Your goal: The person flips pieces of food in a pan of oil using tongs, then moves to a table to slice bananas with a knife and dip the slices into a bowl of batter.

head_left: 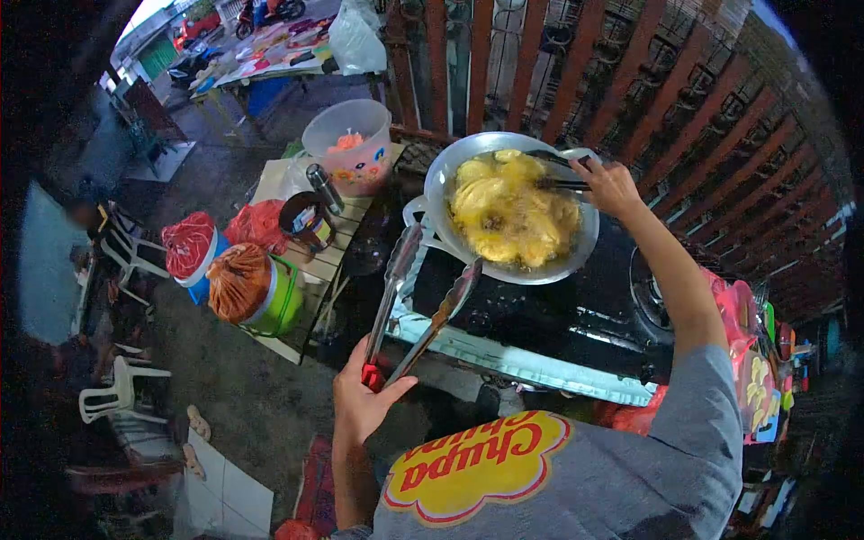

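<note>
My left hand point(364, 391) is closed around the red end of metal tongs point(391, 288), whose two arms are spread apart in front of the wok. My right hand point(612, 186) grips black tongs point(562, 184) at the wok's right rim, with their tips reaching over the frying food. The wide metal wok point(438, 184) stands on a black stove point(540, 315). Yellow pieces of food point(486, 193) lie bunched in bubbling oil inside it. Their exact kind is hard to tell.
Left of the stove, a wooden table point(355, 238) carries a clear bucket point(328, 135), a flask point(324, 187) and bag-covered containers point(238, 283). A slatted brown fence point(576, 67) rises behind the wok. Pink trays point(742, 310) sit at right; a white chair point(121, 391) at left.
</note>
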A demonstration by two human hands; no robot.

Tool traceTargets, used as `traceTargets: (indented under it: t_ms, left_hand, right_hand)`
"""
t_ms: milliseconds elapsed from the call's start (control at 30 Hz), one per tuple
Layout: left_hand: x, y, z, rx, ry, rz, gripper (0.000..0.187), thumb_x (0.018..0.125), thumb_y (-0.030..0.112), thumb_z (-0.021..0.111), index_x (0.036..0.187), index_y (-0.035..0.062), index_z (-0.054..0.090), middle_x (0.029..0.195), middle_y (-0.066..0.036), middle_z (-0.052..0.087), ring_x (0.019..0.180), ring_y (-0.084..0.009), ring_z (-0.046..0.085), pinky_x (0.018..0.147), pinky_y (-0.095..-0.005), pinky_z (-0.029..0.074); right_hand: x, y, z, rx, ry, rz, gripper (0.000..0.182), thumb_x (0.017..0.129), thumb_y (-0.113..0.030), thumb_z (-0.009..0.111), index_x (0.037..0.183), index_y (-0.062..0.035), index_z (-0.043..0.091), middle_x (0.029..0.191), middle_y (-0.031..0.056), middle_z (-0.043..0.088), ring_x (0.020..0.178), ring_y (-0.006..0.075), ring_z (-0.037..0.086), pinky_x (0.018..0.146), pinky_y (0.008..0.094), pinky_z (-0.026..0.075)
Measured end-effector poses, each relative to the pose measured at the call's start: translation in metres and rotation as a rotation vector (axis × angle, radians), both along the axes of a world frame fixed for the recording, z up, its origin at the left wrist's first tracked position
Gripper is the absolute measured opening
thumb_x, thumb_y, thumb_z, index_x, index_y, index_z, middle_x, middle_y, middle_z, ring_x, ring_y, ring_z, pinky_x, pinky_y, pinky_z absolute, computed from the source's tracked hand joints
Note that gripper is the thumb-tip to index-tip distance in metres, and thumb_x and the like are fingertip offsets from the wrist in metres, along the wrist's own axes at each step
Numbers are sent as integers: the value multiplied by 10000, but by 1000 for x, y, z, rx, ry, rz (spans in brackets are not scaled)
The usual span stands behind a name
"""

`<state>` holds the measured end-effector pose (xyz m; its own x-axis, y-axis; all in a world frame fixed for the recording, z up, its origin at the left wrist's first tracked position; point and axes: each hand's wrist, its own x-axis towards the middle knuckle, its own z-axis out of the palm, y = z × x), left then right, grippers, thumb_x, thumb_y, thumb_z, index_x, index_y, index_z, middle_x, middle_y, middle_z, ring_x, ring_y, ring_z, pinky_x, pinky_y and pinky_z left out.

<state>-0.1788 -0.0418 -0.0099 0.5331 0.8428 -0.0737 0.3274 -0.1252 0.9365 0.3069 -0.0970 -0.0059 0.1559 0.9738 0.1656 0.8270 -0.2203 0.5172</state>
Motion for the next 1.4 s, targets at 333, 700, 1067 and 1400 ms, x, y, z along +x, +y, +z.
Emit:
traceTargets:
  t_ms: [333,700,1067,1400]
  left_hand:
    - [-5,0,-9,-20,-39,34,643,644,73,794,1213,36,497,798,-1,569,685,-71,540,634,-228,465]
    - [4,8,1,55,-74,-23,650,644,52,790,1222,36,493,831,0,572,709,-51,525,626,-208,450]
    - [3,5,6,-16,-1,-21,666,642,69,795,1231,43,487,833,7,567,690,-54,518,618,-209,448]
    - [-5,10,-5,-10,-38,18,679,643,88,797,1234,6,473,835,-6,560,690,-63,508,615,-206,437]
  right_hand:
    - [5,-12,21,-28,179,-78,612,710,-267,689,1275,-172,475,1000,100,614,823,271,631,697,382,509]
    - [32,-41,69,-60,921,-466,507,719,-353,720,1168,-145,605,998,75,654,898,191,620,782,355,486]
    - [62,-39,57,-98,1322,-695,464,759,-393,677,1113,-96,642,990,54,633,771,163,532,637,310,411]
    - [12,-26,56,-11,701,-494,588,701,-450,671,1172,-108,596,1081,155,624,1025,300,581,881,386,450]
